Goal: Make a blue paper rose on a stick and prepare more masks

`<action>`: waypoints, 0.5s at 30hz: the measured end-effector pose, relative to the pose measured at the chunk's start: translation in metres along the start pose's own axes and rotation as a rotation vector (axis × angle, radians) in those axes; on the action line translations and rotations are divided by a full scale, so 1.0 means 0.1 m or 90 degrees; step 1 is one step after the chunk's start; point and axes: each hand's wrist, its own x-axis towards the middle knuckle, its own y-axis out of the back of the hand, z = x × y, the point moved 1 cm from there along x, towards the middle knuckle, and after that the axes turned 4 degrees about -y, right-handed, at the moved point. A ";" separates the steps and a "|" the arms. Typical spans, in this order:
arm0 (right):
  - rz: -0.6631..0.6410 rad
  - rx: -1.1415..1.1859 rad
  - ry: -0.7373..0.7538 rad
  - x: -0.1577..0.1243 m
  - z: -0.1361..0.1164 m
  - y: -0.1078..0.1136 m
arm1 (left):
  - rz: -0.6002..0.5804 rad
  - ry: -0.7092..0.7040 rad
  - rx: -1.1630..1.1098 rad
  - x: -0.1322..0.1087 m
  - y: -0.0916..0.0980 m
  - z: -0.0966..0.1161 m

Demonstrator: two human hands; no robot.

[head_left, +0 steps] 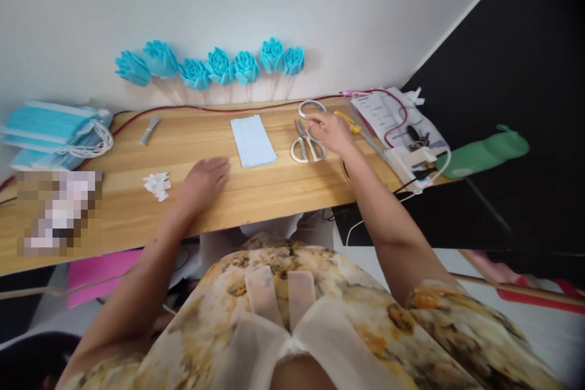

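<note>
My left hand (205,180) lies flat on the wooden tabletop, slightly blurred, with nothing visible in it. To its right is a stack of flat light-blue rectangular sheets (254,141), which look like face-mask material. My right hand (329,131) is over the right part of the table, fingers curled in together beside the rim of a white ring (312,102) that looks like a tape roll. Just below those fingers lie scissors (309,150) with white handles. Whatever is between the right fingertips, if anything, is too small to make out. Small white pieces (157,185) lie left of my left hand.
Several blue flowers on stems (220,66) lean against the wall. Blue face masks (50,125) are piled at left, near a bundle of thin strips (148,130). At right are a yellow-handled tool (348,122), papers (381,113), a power strip (414,164) and a green bottle-like object (487,153).
</note>
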 end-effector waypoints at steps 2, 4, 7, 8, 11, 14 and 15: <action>0.024 -0.052 -0.080 0.21 0.33 0.10 | 0.000 0.029 0.078 -0.16 0.11 -0.08; 0.013 -0.116 -0.129 0.37 0.56 0.14 | 0.019 0.069 0.133 -0.30 0.22 -0.16; -0.046 -0.178 -0.087 0.54 0.64 0.05 | 0.100 0.104 0.144 -0.42 0.30 -0.21; -0.063 -0.192 -0.060 0.59 0.62 0.01 | 0.124 0.101 0.134 -0.42 0.30 -0.19; -0.117 -0.215 -0.011 0.70 0.50 -0.13 | 0.161 0.052 0.087 -0.33 0.27 -0.05; -0.138 -0.184 -0.028 0.78 0.41 -0.17 | 0.194 -0.016 0.034 -0.18 0.28 0.19; -0.121 -0.145 -0.037 0.78 0.38 -0.15 | 0.202 -0.028 0.009 -0.13 0.30 0.28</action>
